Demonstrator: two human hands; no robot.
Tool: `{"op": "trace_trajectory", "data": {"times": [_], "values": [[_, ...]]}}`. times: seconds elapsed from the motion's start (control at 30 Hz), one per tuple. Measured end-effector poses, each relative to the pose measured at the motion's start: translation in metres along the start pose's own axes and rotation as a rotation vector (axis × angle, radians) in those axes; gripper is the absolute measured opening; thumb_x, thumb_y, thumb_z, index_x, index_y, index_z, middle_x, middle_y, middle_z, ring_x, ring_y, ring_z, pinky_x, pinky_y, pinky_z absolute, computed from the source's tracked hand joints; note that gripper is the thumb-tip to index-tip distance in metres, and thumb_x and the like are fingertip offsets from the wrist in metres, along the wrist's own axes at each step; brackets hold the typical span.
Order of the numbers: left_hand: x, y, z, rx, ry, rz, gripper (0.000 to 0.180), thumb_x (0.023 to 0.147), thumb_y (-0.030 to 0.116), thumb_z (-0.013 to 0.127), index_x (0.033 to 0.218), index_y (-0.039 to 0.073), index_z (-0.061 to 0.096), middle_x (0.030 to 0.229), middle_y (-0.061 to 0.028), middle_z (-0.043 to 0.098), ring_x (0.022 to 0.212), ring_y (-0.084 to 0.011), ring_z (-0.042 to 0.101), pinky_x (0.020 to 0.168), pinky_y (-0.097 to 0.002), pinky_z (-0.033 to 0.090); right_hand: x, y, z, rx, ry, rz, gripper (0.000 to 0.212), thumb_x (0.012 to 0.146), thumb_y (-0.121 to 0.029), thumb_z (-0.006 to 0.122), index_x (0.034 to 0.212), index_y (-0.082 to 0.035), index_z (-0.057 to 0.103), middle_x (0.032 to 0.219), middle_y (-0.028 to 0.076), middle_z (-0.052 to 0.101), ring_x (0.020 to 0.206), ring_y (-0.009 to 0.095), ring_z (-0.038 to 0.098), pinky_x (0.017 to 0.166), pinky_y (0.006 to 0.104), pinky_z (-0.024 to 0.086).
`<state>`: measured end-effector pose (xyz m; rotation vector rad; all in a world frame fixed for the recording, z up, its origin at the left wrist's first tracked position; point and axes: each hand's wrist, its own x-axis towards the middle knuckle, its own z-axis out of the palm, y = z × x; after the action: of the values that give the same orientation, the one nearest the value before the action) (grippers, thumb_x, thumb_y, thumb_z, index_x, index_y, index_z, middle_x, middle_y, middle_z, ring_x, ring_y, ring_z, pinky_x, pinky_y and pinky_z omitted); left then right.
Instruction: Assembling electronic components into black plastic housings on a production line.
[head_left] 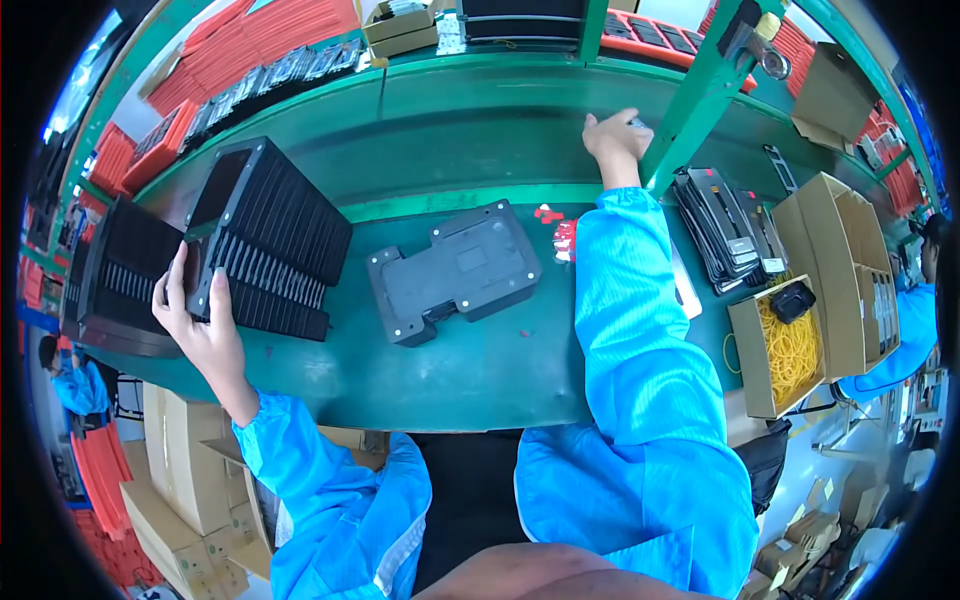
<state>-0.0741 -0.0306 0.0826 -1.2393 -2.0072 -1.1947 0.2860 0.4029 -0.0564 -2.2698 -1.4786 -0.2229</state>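
Observation:
My left hand (pixel 205 330) is at the left, thumb and fingers on the two edges of a dark flat panel (pixel 198 262) at the face of a tall stack of black trays (pixel 290 210). Further out, beside the green post, my right hand (pixel 615 148) is closed, with a small greyish bit showing at its fingers; I cannot make out what it is. Between my arms a black moulded fixture block (pixel 460 265) with silver screws lies on the green bench (pixel 460 385). Red-and-white small pieces (pixel 565 240) lie beside my right sleeve.
Another black tray stack (pixel 125 275) stands far left. To the right are dark flat panels (pixel 722 225), a carton of yellow bands (pixel 790 350) with a black piece on it, and a divided carton (pixel 845 265). A green post (pixel 700 95) rises by my right hand.

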Motion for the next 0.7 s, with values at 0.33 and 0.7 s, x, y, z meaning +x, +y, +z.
{"op": "trace_trajectory", "data": {"times": [0.33, 0.7], "values": [[0.0, 0.004, -0.007, 0.061, 0.018, 0.026, 0.048, 0.089, 0.026, 0.075, 0.134, 0.013, 0.065, 0.132, -0.0161, 0.05, 0.128, -0.0305, 0.047, 0.108, -0.0431, 0.039, 0.002, -0.014, -0.045, 0.473, -0.14, -0.48, 0.05, 0.091, -0.032, 0.065, 0.129, -0.001, 0.059, 0.124, 0.027, 0.063, 0.116, 0.042, 0.061, 0.095, 0.0509, 0.051], [0.0, 0.008, -0.007, 0.052, 0.071, 0.017, 0.059, 0.085, 0.027, 0.079, 0.139, 0.013, 0.059, 0.132, -0.0184, 0.047, 0.128, -0.0342, 0.047, 0.11, -0.0436, 0.038, -0.023, -0.024, -0.018, 0.104, -0.207, -0.54, 0.034, 0.083, -0.031, 0.073, 0.101, -0.004, 0.075, 0.108, 0.024, 0.072, 0.095, 0.041, 0.07, 0.087, 0.0497, 0.055]]}}
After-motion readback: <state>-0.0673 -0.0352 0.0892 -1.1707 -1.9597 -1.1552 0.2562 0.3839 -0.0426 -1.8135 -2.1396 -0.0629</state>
